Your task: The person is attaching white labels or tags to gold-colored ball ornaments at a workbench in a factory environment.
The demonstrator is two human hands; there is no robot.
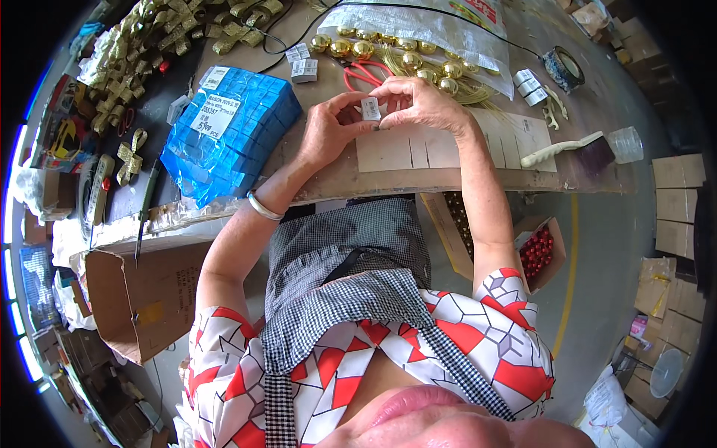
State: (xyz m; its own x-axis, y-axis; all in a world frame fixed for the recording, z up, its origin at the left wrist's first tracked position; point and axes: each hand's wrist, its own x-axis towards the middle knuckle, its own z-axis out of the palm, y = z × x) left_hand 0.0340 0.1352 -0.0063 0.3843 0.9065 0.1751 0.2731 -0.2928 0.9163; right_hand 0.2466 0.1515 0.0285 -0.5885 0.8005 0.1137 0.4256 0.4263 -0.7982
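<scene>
Holding a small white tag block between two hands

Both hands are closed in toward each other above the worktable (pixel 314 184), their thumbs and fingertips gripping the small white tag block (pixel 371 109). The left hand (pixel 330 133) curls its fingers behind the block; the right hand (pixel 427 106) arches over from the other side, thumb and forefinger near its edge. How much of the hold each hand bears, I cannot tell. The block sits just above the left end of a slit beige board (pixel 448 153) — near the red-handled tool (pixel 364 75), whose far end is partly hidden.

Left of the hands lies a blue plastic-wrapped pack (pixel 261 112), with two more tag blocks (pixel 304 71) beyond it. Shiny gold balls (pixel 362 50) spread past the hands, beside a white sack (pixel 426 22). To the right — well apart from the hands — are a pale-handled brush (pixel 560 151) and a tape roll (pixel 563 69).
</scene>
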